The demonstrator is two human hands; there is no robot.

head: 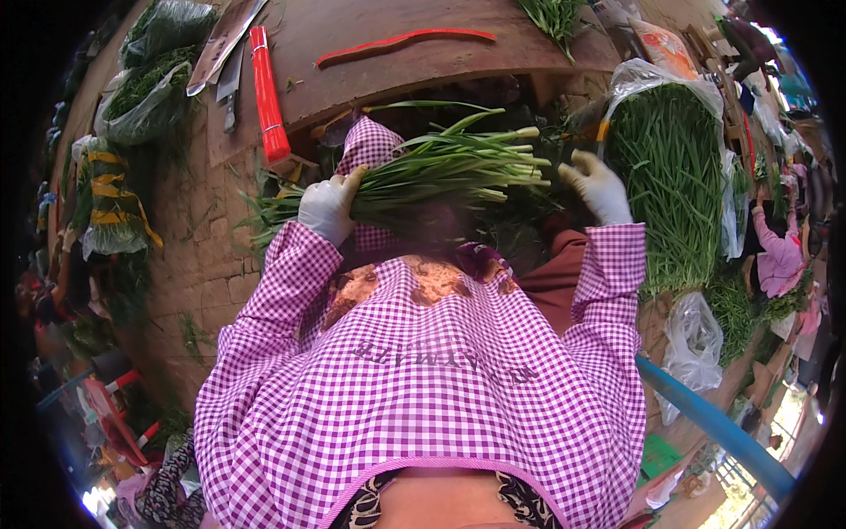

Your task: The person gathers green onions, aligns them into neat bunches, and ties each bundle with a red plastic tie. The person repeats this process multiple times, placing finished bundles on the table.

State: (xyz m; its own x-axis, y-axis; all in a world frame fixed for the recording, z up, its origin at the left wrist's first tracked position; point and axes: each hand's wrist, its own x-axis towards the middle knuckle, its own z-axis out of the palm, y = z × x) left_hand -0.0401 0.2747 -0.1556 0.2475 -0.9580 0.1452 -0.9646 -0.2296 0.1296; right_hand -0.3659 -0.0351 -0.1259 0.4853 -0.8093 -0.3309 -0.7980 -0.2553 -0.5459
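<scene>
My left hand (328, 208), in a white glove, grips a bunch of long green leaf vegetables, which look like garlic chives (449, 165). The bunch lies across my lap, its pale cut stem ends pointing right and its leaf tips trailing left past my wrist. Just right of the stem ends, my gloved right hand (595, 188) is held up with fingers bent and apart, nothing in it. A large clear plastic bag packed with the same greens (664, 185) stands close beside that hand.
A wooden table (396, 59) in front bears a red strap (403, 43), a bundle of red strips (268, 99), a knife (229, 92) and more greens (552, 23). Bagged greens (149, 99) sit left. A blue pole (717, 423) slants behind at right. Another person (778, 251) is at far right.
</scene>
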